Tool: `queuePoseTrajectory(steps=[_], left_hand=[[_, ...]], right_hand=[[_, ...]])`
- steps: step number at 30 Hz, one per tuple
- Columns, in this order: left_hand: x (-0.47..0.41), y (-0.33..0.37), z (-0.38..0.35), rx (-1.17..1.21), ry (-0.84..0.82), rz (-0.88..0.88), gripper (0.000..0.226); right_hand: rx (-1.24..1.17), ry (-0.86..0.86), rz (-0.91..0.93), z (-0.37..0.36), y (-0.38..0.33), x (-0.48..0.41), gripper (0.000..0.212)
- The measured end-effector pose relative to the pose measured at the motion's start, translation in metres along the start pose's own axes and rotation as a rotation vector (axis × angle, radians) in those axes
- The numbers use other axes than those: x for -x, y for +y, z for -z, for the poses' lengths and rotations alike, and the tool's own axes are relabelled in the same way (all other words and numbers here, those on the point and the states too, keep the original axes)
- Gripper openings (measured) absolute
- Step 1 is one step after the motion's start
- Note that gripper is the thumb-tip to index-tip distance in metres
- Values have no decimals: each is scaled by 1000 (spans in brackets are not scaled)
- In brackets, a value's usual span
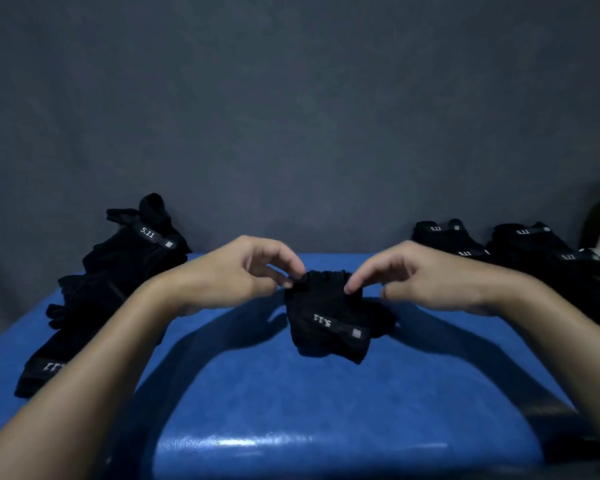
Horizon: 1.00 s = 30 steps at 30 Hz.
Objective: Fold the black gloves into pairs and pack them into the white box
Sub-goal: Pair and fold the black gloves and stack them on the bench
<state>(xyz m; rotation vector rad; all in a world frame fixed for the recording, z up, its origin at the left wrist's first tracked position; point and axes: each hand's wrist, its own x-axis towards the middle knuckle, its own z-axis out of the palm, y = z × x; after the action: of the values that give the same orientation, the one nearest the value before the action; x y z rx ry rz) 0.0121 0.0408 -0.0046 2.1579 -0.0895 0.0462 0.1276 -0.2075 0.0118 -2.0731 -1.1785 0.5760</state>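
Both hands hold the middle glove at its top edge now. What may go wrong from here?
1. The left hand and the right hand pinch the glove only at its top edge, so the hanging lower part may unfold or slip free.
2. The pile lies at the left edge of the table, close to the left forearm; a sweep of that arm may push gloves off.

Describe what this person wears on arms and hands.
The left hand and right hand are bare, no gloves on. The left forearm and right forearm show no sleeves. No watch or bracelet at either wrist; too blurred to rule out rings.
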Motion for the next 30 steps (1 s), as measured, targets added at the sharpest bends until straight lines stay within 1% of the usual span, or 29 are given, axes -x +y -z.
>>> queuePoseTrajectory(steps=[2, 3, 4, 6, 8, 10, 13, 15, 17, 19, 21, 24, 28, 30], left_hand=[[-4, -5, -5, -62, 128, 29, 22], [-6, -7, -10, -97, 197, 39, 16], [-9, -10, -15, -123, 245, 44, 12], [-16, -17, -27, -155, 257, 39, 11], [-20, -23, -36, -197, 209, 50, 11], [-20, -24, -42, -235, 178, 83, 12], [-17, -17, -43, -307, 185, 120, 17], [-15, -12, -41, -309, 210, 88, 20], [-13, -7, -38, -232, 278, 2, 28], [-11, -1, -37, -40, 352, -73, 37], [-8, 5, -36, 93, 397, -102, 46], [-6, 12, -38, 161, 420, -129, 55], [-4, 11, -41, 191, 390, -113, 64], [-6, 10, -42, 205, 393, -99, 63]], right_hand=[[-54, 253, -22, -2, 7, -5, 30], [-48, 335, -39, -2, 11, -7, 24], [-24, 365, -65, -4, 15, -8, 17], [-4, 332, -122, -9, 23, -9, 10], [13, 285, -171, -17, 28, -9, 11], [9, 250, -178, -25, 29, -10, 15], [1, 263, -151, -32, 28, -12, 24], [-26, 323, -124, -32, 25, -12, 24], [-167, 400, -55, -30, 21, -12, 26], [-320, 468, 28, -28, 16, -12, 32], [-373, 497, 90, -26, 12, -12, 37], [-354, 489, 132, -25, 7, -11, 43], [-176, 501, 143, -23, 5, -15, 51], [-113, 509, 143, -21, 4, -18, 55]])
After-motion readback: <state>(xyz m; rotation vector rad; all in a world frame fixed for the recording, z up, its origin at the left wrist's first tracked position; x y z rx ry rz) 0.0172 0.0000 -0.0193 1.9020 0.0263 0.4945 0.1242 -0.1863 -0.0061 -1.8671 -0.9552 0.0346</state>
